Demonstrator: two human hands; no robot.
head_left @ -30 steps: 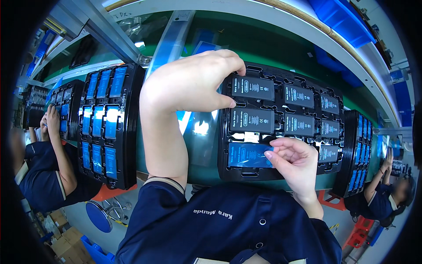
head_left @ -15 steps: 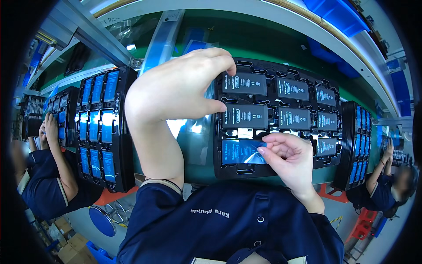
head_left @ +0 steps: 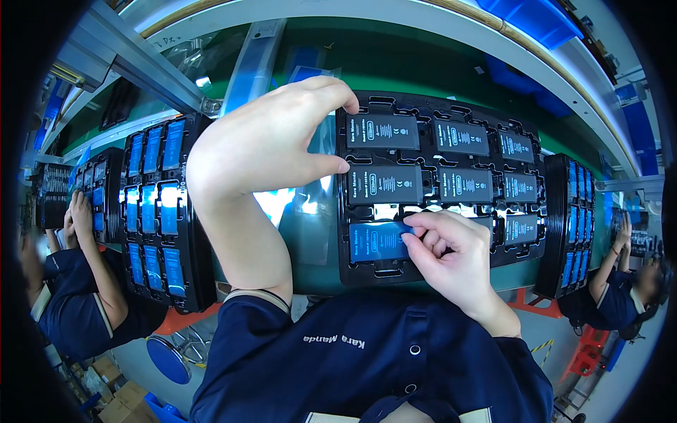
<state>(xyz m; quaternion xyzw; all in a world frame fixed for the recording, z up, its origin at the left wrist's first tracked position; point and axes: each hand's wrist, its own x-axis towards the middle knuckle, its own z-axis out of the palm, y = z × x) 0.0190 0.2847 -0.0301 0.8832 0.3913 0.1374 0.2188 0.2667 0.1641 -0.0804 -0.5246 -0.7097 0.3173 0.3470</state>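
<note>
A black plastic tray (head_left: 430, 158) in front of me holds several flat dark grey battery packs (head_left: 384, 132) in rows. The battery at its near left corner is covered by shiny blue film (head_left: 374, 242). My right hand (head_left: 451, 250) is curled over the right end of that battery, thumb and forefinger pinched at the film's edge; the fingertips partly hide the grip. My left hand (head_left: 282, 137) reaches over the tray's left edge with thumb and fingers spread apart. Its forefinger rests by the far left corner, and its thumb tip is at the left end of the middle-row battery.
Stacked black trays with blue-covered batteries stand on the left (head_left: 162, 204) and right (head_left: 575, 218). Clear plastic sheets (head_left: 314, 225) lie on the green bench. A metal-framed shelf (head_left: 395, 15) runs along the back. Co-workers sit on both sides (head_left: 77, 289), (head_left: 620, 282).
The silvery glare on the lifted film corner is gone, and the film looks flatter. My right hand's fingers have curled in more. My left hand stays at the tray's edge.
</note>
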